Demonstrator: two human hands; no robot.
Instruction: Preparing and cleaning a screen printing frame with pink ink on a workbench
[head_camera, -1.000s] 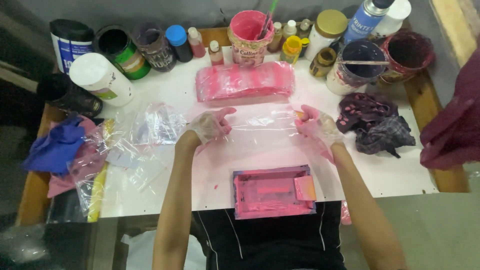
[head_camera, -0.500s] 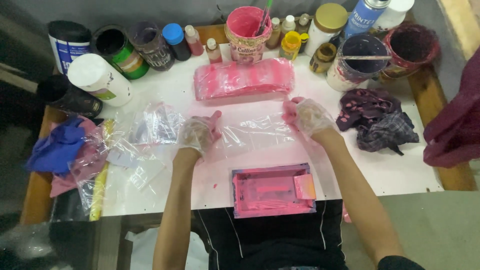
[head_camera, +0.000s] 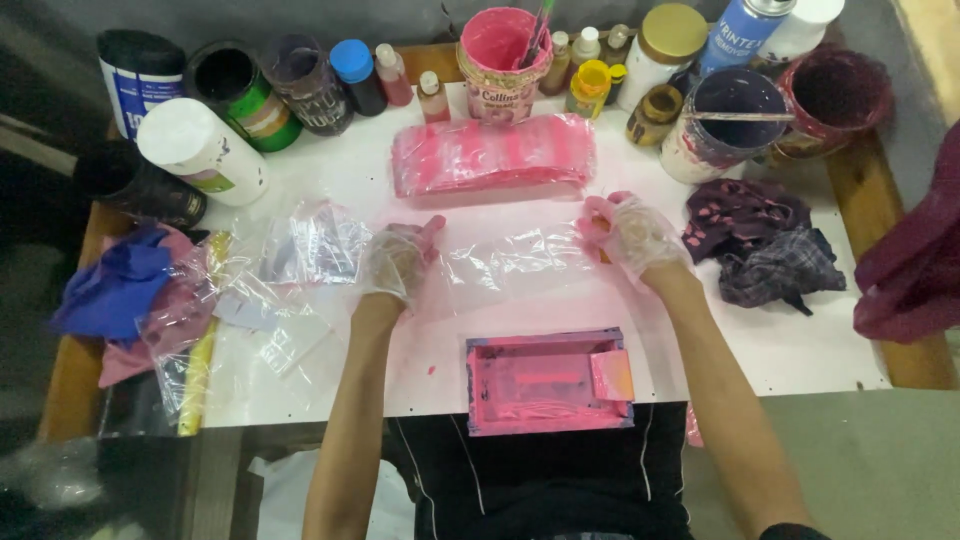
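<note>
The clear plastic bag lies flat on the white surface between my two hands, its long axis running left to right, so each hand sits at one short end and neither is nearer than the other. My left hand, in a thin clear glove, rests on the bag's left end with the fingers curled down on the film; it looks like a light pinch, though I cannot tell for sure whether the film is caught between thumb and fingers or just pressed. My right hand, gloved the same way and smeared pink, closes on the right end, fingers bunched together around the edge. Both forearms come up from the near edge and angle outward a little, wrists low, palms turned down. Just beyond the bag, farther from me, lies a stack of pink-stained bags, parallel to the one I hold and apart from it. Near me, at the surface's edge, sits the pink-coated printing frame. Loose clear bags lie to the left, a dark rag to the right.
</note>
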